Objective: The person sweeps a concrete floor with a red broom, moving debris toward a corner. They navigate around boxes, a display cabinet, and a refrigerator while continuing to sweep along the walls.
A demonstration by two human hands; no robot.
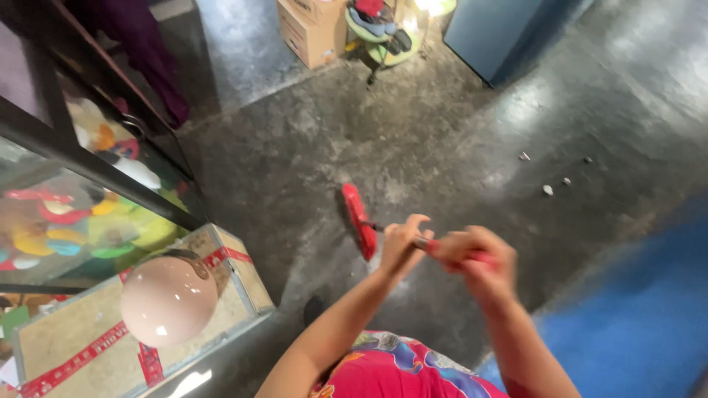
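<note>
Red-bristled broom head (358,221) lies on the grey concrete floor (310,147) at frame centre, its long axis running upper-left to lower-right. Both the left hand (400,240) and right hand (472,259) curl closed around its handle (422,242), seemingly red, though blurred.

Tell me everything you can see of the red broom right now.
The red broom has a narrow red head, seen edge-on, resting on the grey concrete floor. A thin dark handle rises from it toward the camera. Both hands grip the handle: the left hand lower, the right hand above on a red, motion-blurred section. Bristles cannot be made out.
</note>
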